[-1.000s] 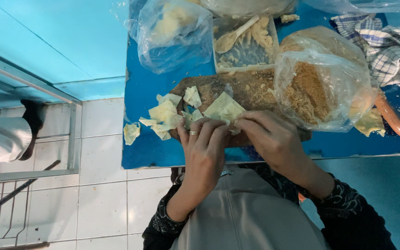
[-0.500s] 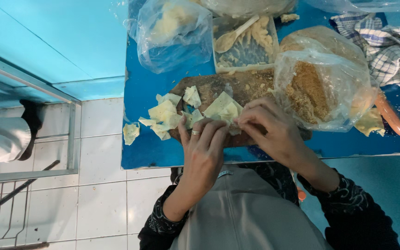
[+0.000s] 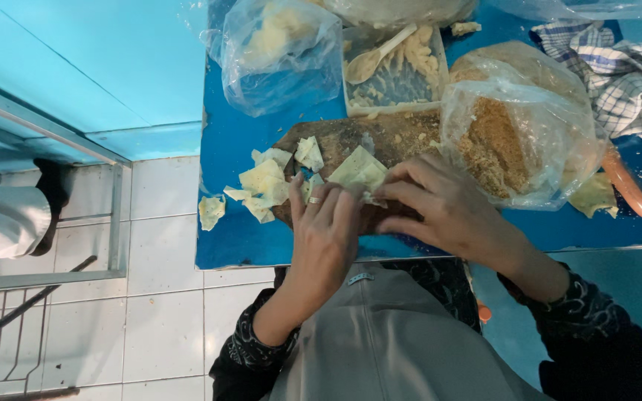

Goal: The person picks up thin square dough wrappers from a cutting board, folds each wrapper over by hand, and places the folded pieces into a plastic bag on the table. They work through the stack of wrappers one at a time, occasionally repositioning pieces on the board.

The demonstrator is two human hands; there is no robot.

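Since half a second ago the right hand (image 3: 440,204) has slid a little toward the person, its fingers now lying flatter over the near edge of the wrapper (image 3: 358,172); the left hand (image 3: 325,230) has barely shifted. The wrapper, a pale yellow-green square of thin dough, lies on the dark wooden board (image 3: 351,141) at its near side, with one corner pointing away from the person. Both hands meet on it: the right fingers are bunched together and pinch its right-hand edge, and the left fingers, close together with a ring on one, press on its lower left edge. Whether anything is inside the wrapper cannot be told. Just left of it, on the board and spilling onto the blue table (image 3: 235,238), lie loose scraps of wrapper (image 3: 265,182), one of them apart near the table's left edge. Right of the hands, touching the board, stands a clear plastic bag of brown crumbs (image 3: 507,141). Beyond the board is a rectangular tray (image 3: 395,70) with pale strips and a spoon (image 3: 377,58) resting in it, and to its left a second plastic bag of pale yellow lumps (image 3: 276,52). A checked cloth (image 3: 618,74) lies at the far right corner, and an orange handle (image 3: 629,186) sits near the crumb bag. White floor tiles (image 3: 157,297) show to the left of the table.
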